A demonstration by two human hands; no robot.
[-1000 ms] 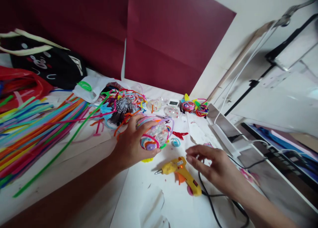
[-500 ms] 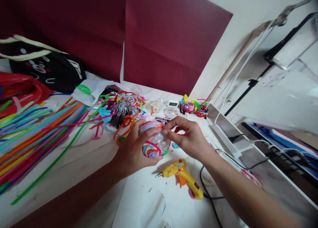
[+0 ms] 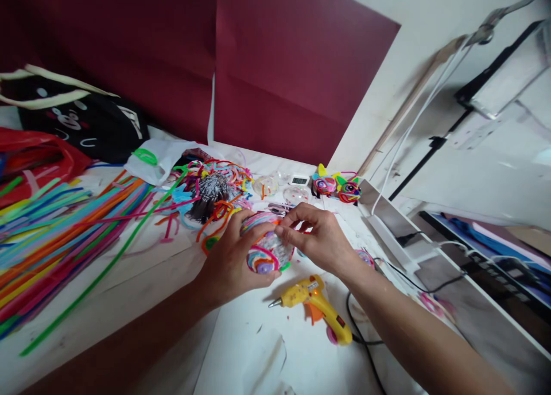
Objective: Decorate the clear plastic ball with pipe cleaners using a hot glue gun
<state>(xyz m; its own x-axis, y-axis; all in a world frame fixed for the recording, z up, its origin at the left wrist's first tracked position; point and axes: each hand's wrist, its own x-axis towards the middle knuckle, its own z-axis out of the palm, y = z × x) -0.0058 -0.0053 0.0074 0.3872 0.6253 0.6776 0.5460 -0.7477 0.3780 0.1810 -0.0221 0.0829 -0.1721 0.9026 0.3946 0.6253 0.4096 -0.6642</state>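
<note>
A round ball (image 3: 282,251), partly covered with coiled pipe cleaners in pink, blue, orange and purple, sits in my left hand (image 3: 235,257). The fingers curl over its top and the thumb side supports it from below. My right hand (image 3: 316,234) pinches at the ball's upper right, thumb and forefinger together; whatever lies between those fingertips is too small to make out. Just below the ball, a yellow hot glue gun (image 3: 316,303) rests on its side, nozzle to the left, with a small orange light glowing on it.
Many coloured pipe cleaners (image 3: 99,228) spread over the left. Behind my hands lie a tangled pile of pipe cleaner pieces (image 3: 228,177), clear plastic domes (image 3: 266,185), a small digital display (image 3: 299,180) and two decorated balls (image 3: 348,189). A black cable (image 3: 365,349) trails right from the glue gun.
My right hand has shifted slightly left and down along the ball, its fingertips still pinched. My left hand keeps the ball in nearly the same place.
</note>
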